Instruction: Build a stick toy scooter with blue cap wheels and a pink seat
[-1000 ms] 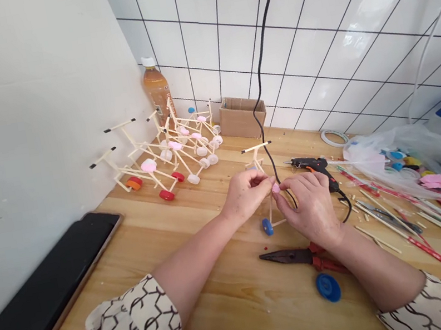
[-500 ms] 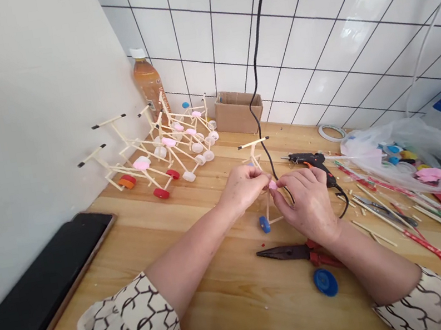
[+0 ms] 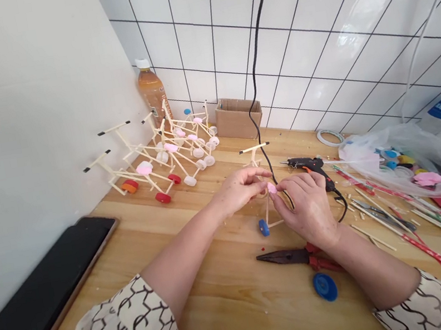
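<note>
"Left hand (image 3: 238,190), what's it doing?"

"Fingers half-curled, left of the black hot-glue gun (image 3: 304,165), tips meeting a small pink piece (image 3: 272,188) on a pale wooden-stick frame (image 3: 254,148) with a blue bottle-cap wheel (image 3: 264,227). Whether they grip, I can't tell."

"And the right hand (image 3: 309,209)?"

"Pinching that pink piece, nearer the gun. A firm fingertip pinch, pressed square against the sticks, looks steadiest."

The left hand (image 3: 238,190) has lifted away from the pink foam piece (image 3: 272,188), its fingers straighter now.
</note>
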The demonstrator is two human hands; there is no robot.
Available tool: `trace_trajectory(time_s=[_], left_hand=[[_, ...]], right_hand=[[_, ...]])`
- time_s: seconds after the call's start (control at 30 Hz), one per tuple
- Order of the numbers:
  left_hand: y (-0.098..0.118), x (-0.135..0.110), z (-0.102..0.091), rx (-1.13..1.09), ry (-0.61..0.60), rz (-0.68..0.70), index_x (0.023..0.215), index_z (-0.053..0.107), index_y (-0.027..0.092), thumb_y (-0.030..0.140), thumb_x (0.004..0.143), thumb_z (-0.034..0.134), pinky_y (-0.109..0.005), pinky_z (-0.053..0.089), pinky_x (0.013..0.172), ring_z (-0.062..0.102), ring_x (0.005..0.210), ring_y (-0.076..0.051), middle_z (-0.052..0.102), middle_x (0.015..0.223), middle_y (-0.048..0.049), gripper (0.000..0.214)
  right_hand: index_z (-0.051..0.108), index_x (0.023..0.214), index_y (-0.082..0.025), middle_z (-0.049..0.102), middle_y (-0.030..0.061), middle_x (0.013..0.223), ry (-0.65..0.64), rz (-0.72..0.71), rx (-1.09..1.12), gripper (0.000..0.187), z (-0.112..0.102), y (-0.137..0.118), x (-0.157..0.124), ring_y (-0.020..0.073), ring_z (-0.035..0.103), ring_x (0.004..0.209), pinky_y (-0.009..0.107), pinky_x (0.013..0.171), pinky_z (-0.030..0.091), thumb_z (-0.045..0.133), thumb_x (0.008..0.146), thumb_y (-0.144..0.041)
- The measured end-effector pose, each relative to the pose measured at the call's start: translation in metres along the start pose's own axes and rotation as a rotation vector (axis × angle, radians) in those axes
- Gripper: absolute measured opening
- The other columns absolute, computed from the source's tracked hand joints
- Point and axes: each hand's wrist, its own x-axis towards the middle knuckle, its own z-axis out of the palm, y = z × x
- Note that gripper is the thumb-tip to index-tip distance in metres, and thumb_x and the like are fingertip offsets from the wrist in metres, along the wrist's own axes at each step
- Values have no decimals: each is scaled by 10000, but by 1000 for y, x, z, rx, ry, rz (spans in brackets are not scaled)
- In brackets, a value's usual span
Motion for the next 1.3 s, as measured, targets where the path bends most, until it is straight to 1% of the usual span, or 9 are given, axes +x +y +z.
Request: trace_trajectory(time_s=[0.07, 0.13, 0.3, 0.43, 0.63, 0.8, 0.93, 1.13, 1.3], left_hand=[[-1, 1, -5, 28, -91, 37, 1026, 623, 125, 232, 752, 612, -185, 315, 483, 427, 533, -60, 523, 612, 34, 294], [-3, 3, -8, 57, -152, 72, 1013, 635, 130, 249, 743, 634, -195, 326, 516, 433, 550, -62, 531, 626, 32, 295], [-8, 6, -8, 94, -197, 128, 905, 652, 132, 276, 740, 649, -226, 397, 618, 526, 662, -102, 591, 701, -3, 219], [-11, 7, -6, 107, -187, 175, 866, 641, 133, 270, 765, 623, -228, 417, 646, 539, 682, -103, 597, 712, -1, 171], [-14, 6, -5, 134, -170, 201, 880, 630, 142, 276, 792, 590, -223, 410, 636, 532, 692, -102, 593, 733, -1, 166], [-12, 4, -7, 84, -182, 148, 953, 631, 138, 313, 782, 603, -221, 392, 610, 521, 681, -97, 607, 761, -16, 247], [-8, 2, -6, 19, -121, 105, 935, 618, 127, 308, 771, 611, -209, 373, 564, 496, 628, -77, 623, 777, -23, 244], [-10, 2, -6, 50, -92, 142, 937, 612, 125, 276, 727, 668, -249, 433, 694, 564, 728, -105, 634, 809, -31, 265], [-11, 1, -7, 67, -108, 153, 934, 622, 130, 255, 738, 655, -256, 438, 698, 565, 730, -112, 623, 782, -20, 235]], right_hand=[[593, 739, -162, 679, 35, 712, 5, -3, 1, 137, 0, 0, 0, 186, 574, 729, 362, 781, 324, 560, 838, -251], [595, 745, -161, 684, 38, 724, 8, -5, 3, 131, 1, 1, -1, 185, 574, 731, 363, 786, 323, 559, 838, -247], [595, 740, -162, 683, 39, 717, 6, -6, 3, 136, 1, 0, -1, 184, 572, 725, 361, 783, 320, 553, 840, -244], [595, 737, -160, 679, 40, 709, -4, -19, -5, 146, 0, 0, -1, 183, 568, 724, 364, 788, 315, 536, 850, -233], [594, 730, -162, 676, 39, 708, -17, -25, -13, 161, 0, -1, -1, 185, 562, 722, 371, 794, 308, 527, 858, -233], [597, 765, -164, 680, 37, 736, -26, -11, 17, 123, -2, 1, -2, 188, 565, 744, 371, 797, 310, 550, 843, -248], [598, 816, -169, 680, 43, 790, -48, -7, 73, 100, -3, 5, -5, 196, 565, 780, 365, 790, 310, 586, 811, -268], [599, 802, -180, 678, 31, 777, -70, 14, 139, 72, -2, 9, -6, 185, 570, 772, 353, 780, 302, 558, 833, -231], [601, 800, -179, 682, 29, 765, -69, 18, 143, 97, -2, 7, -5, 177, 566, 756, 344, 771, 300, 557, 848, -251]])
